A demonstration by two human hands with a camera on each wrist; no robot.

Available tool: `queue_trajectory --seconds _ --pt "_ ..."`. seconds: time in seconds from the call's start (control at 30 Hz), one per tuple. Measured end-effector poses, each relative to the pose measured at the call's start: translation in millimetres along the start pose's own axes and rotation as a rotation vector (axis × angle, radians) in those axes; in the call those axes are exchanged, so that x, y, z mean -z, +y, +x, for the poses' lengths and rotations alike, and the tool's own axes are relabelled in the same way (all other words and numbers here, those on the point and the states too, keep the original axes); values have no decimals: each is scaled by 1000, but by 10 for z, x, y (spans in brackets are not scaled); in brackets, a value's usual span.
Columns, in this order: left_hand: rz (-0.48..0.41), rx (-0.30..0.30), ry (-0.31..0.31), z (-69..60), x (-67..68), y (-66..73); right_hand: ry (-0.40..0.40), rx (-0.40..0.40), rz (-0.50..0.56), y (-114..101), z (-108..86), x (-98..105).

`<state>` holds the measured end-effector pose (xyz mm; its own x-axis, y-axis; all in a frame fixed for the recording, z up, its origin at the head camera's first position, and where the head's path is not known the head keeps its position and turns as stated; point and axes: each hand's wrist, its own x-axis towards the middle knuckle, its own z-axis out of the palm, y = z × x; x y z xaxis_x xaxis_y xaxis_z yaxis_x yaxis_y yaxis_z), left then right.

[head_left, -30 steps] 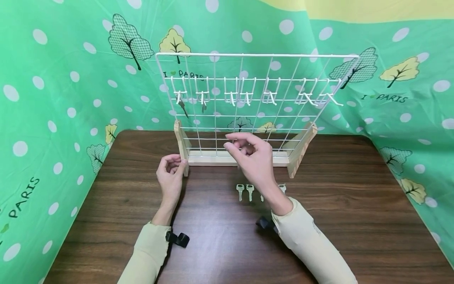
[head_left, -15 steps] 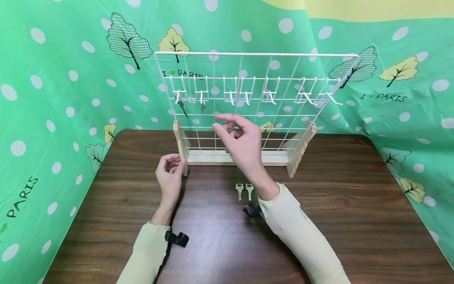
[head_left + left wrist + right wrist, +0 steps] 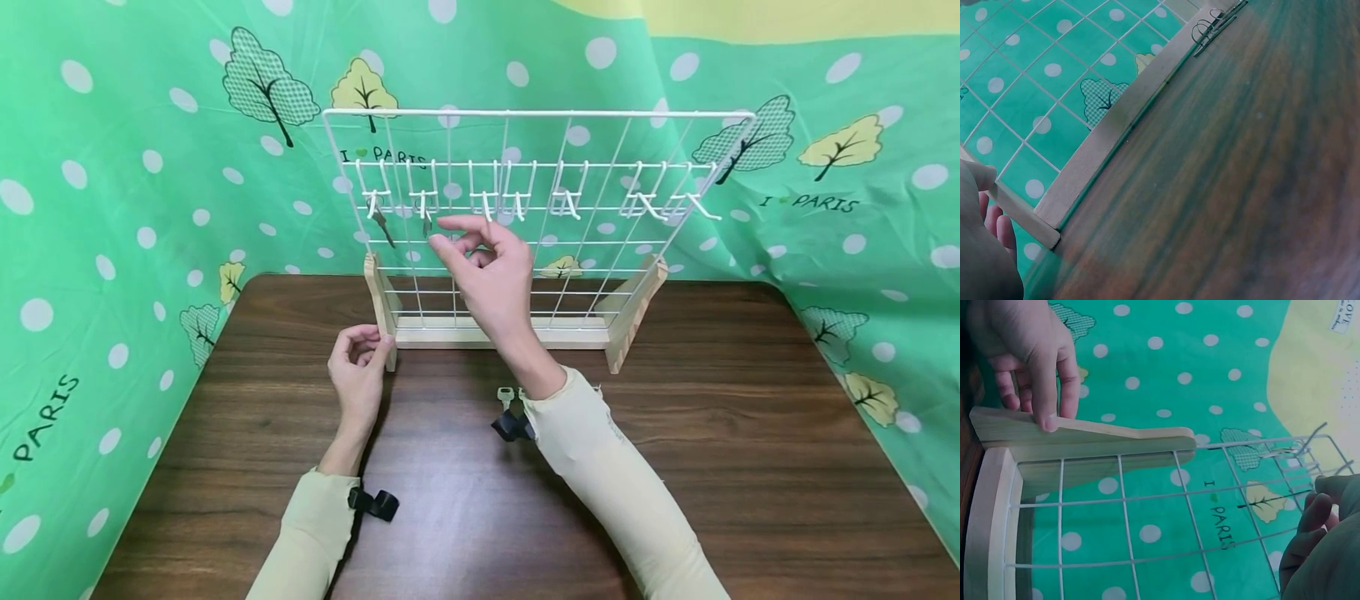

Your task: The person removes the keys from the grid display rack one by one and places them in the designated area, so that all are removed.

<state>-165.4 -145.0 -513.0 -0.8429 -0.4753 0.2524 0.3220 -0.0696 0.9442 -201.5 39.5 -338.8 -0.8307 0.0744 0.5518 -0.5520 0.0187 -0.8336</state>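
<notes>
A white wire grid rack [image 3: 540, 112] on wooden legs stands on the table. My left hand [image 3: 356, 371] holds its left wooden leg [image 3: 1085, 434], thumb against the leg's edge. A row of white hooks [image 3: 567, 200] hangs across the grid. One key [image 3: 384, 228] dangles from the leftmost hook and another key [image 3: 427, 223] from the second. My right hand [image 3: 491, 275] is raised before the grid, thumb and index fingertip close beside the second key with a small gap between them. I see nothing held there; the other fingers are curled in.
Loose keys [image 3: 506, 397] lie on the brown wood-grain table [image 3: 450, 500] in front of the rack, partly hidden by my right forearm. Behind the rack hangs a green dotted cloth [image 3: 150, 333]. A black wrist strap [image 3: 375, 503] sits on my left sleeve.
My right hand has moved up and to the left, from the lower middle of the grid to the second hook's key. The left hand has stayed at the wooden leg.
</notes>
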Motion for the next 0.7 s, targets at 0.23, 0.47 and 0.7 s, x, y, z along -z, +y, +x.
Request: queue_trajectory --seconds 0.23,0.47,0.7 --pt "-6 6 2 6 -1 -6 47 0 57 54 -1 -119" --pt "-10 6 8 0 5 -6 80 30 67 76 17 -215" --pt "-6 6 2 6 -2 3 87 -4 61 59 38 -241"
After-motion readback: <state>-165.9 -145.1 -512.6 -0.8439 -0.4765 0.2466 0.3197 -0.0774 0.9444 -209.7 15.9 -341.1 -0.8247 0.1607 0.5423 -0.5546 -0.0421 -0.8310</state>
